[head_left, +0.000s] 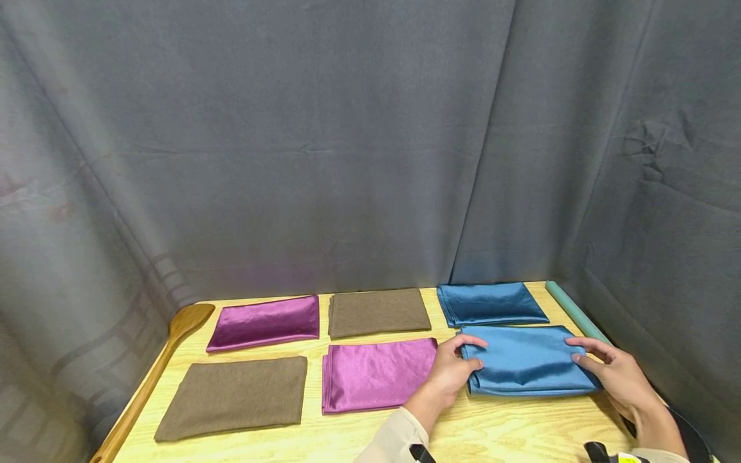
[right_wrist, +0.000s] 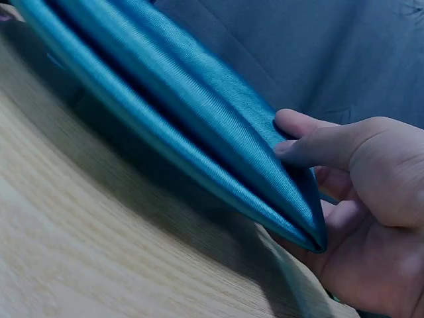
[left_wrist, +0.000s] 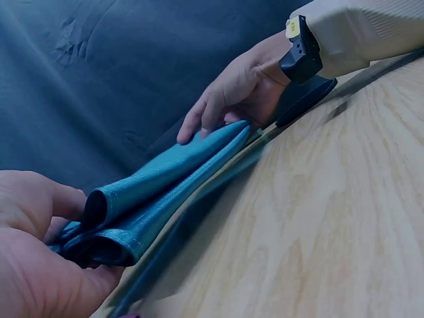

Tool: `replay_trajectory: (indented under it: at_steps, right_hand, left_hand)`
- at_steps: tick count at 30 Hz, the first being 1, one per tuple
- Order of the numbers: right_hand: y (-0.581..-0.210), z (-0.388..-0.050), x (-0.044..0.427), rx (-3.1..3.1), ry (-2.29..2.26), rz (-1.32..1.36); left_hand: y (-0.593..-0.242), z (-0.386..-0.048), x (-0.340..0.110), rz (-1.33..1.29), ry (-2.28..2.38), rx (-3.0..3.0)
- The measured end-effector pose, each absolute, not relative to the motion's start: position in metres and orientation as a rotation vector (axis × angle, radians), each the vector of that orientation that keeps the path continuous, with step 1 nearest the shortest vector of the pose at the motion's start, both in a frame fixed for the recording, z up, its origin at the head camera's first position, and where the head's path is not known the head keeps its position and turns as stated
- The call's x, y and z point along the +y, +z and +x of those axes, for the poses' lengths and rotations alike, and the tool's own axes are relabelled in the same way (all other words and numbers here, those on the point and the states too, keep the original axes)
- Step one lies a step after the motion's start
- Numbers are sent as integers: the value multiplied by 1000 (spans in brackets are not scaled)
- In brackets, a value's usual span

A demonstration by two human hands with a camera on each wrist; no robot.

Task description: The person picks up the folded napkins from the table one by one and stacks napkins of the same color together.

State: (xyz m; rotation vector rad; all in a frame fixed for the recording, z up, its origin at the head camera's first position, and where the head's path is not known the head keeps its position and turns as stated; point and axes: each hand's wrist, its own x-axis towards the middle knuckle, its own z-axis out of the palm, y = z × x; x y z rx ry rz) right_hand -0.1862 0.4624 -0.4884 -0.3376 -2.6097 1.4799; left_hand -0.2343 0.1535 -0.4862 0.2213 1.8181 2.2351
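Observation:
A folded shiny blue cloth [head_left: 528, 361] spans the gap between both hands at the front right. My left hand [head_left: 450, 368] pinches its left end, where the rolled layers of the blue cloth [left_wrist: 159, 182] show. At the opposite end my right hand [head_left: 622, 379] grips the folded edge, thumb and index finger on top and other fingers beneath. In the right wrist view, a shadow lies under the blue cloth [right_wrist: 172, 106], which is held just above the wooden table [right_wrist: 79, 258]. Behind it lies a darker blue folded cloth [head_left: 492, 303].
Left of the hands lie a pink-purple folded cloth [head_left: 379, 376] and a brown one [head_left: 237, 395]. Farther back are a purple cloth [head_left: 266, 323] and another brown cloth [head_left: 379, 313]. A wooden spoon [head_left: 153, 379] lies along the left edge, a green rod [head_left: 576, 312] along the right. Grey curtains surround the table.

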Motion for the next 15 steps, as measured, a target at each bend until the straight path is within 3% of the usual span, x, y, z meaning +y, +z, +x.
replay_trajectory:
  at_steps: [15]
  right_hand:
    - [-480, -189, 457, -2649, 1336, -439]
  left_hand:
    - [-475, -241, 142, 171, 2259, 1995]
